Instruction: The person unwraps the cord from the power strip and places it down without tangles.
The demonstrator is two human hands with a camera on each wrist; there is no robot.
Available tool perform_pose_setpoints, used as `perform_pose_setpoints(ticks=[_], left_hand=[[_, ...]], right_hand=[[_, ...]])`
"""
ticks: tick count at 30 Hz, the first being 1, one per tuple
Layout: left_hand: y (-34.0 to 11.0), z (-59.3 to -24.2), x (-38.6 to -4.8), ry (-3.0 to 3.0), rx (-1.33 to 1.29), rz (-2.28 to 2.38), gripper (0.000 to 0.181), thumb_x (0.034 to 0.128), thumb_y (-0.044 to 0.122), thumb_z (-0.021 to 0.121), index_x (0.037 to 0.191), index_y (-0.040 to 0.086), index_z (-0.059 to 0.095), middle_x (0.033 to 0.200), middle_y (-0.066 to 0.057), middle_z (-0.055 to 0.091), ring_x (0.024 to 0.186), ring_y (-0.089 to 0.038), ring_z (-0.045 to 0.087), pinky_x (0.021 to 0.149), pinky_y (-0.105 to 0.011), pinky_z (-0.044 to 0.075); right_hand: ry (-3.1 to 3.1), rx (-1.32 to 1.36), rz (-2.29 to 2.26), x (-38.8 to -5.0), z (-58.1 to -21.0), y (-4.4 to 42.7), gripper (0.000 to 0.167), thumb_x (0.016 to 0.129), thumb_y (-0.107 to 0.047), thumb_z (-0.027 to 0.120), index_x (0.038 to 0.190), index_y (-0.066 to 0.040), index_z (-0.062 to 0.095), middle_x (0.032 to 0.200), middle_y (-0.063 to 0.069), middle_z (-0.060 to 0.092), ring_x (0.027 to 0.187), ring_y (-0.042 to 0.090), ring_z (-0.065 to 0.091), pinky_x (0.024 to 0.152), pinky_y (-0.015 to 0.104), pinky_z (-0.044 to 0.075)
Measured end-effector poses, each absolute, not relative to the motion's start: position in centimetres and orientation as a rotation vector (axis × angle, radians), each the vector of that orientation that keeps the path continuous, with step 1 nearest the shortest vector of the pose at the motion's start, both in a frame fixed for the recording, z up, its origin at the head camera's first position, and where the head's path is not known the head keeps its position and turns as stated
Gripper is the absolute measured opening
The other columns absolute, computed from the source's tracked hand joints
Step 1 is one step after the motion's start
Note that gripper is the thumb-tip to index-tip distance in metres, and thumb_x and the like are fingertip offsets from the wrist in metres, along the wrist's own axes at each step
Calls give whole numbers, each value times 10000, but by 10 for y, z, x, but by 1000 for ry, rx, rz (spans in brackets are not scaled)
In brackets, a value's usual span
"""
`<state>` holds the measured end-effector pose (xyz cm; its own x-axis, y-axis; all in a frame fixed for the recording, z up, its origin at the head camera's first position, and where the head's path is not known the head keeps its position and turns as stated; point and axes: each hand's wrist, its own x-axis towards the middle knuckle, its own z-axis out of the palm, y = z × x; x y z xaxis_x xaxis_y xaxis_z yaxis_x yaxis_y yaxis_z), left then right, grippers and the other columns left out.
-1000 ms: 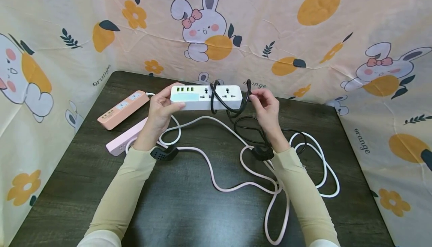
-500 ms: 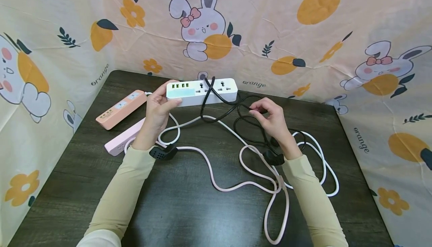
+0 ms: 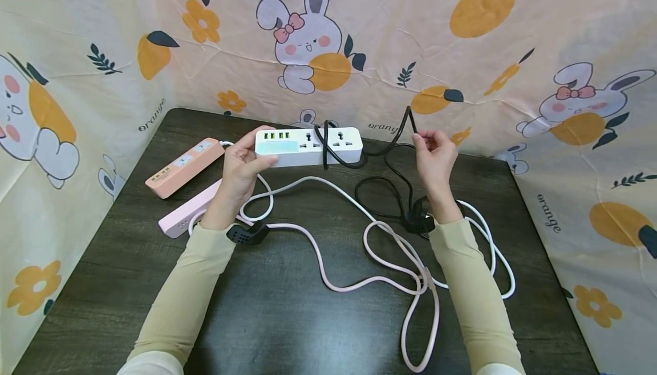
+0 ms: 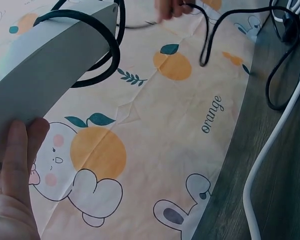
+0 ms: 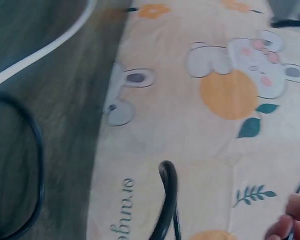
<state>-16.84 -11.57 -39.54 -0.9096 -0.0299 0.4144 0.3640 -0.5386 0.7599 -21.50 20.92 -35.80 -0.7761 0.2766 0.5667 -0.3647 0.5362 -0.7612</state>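
Observation:
A white power strip (image 3: 287, 158) is held up over the far side of the table, its sockets and USB ports facing the head camera. My left hand (image 3: 243, 167) grips its left end, thumb in front. Loops of black cord (image 3: 325, 147) wrap around the strip's right half; the left wrist view shows one loop of that cord (image 4: 109, 45) crossing its edge. To the right, my right hand (image 3: 436, 155) pinches a stretch of the cord, and a sharp bend of it stands up beside the fingertips. In the right wrist view only a few fingers (image 5: 282, 230) show at the corner.
An orange power strip (image 3: 185, 167) and a pink one (image 3: 190, 210) lie to the left. Pale pink cable (image 3: 328, 284) snakes over the dark table (image 3: 287, 329). White cable (image 3: 505, 267) loops at the right. A printed curtain (image 3: 231, 39) surrounds the table's back and sides.
My right hand dipped away from the strip, then moved right and up, drawing black cord along. The loop hanging below the strip has drawn in. The strip shifted slightly left.

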Motion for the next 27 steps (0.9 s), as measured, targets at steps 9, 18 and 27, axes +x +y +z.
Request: perform_pose_setpoints(ticks=[9, 18, 27], left_hand=[[-118, -397, -166, -1406, -517, -2473, 484, 687, -203, 584, 1093, 52, 650, 1021, -63, 644, 884, -146, 628, 732, -239, 525], [-125, -398, -169, -1337, -475, -2451, 458, 731, -195, 545, 1072, 89, 660, 994, -50, 648, 898, -150, 639, 728, -232, 526], [-138, -398, -169, -1341, -428, -2437, 449, 753, -195, 534, 1082, 85, 656, 1008, -53, 644, 909, -152, 639, 751, -240, 526]], right_hand=[[-1524, 147, 1792, -204, -333, 222, 202, 860, 101, 580, 755, -62, 638, 633, 25, 508, 502, 114, 442, 517, 188, 402], [-1464, 314, 1885, -183, -351, 251, 104, 854, 139, 540, 828, 71, 614, 669, 86, 508, 553, 150, 470, 562, 225, 418], [-1318, 114, 1924, -174, -368, 291, 82, 823, 156, 577, 790, 92, 617, 660, 96, 497, 516, 156, 455, 534, 207, 421]])
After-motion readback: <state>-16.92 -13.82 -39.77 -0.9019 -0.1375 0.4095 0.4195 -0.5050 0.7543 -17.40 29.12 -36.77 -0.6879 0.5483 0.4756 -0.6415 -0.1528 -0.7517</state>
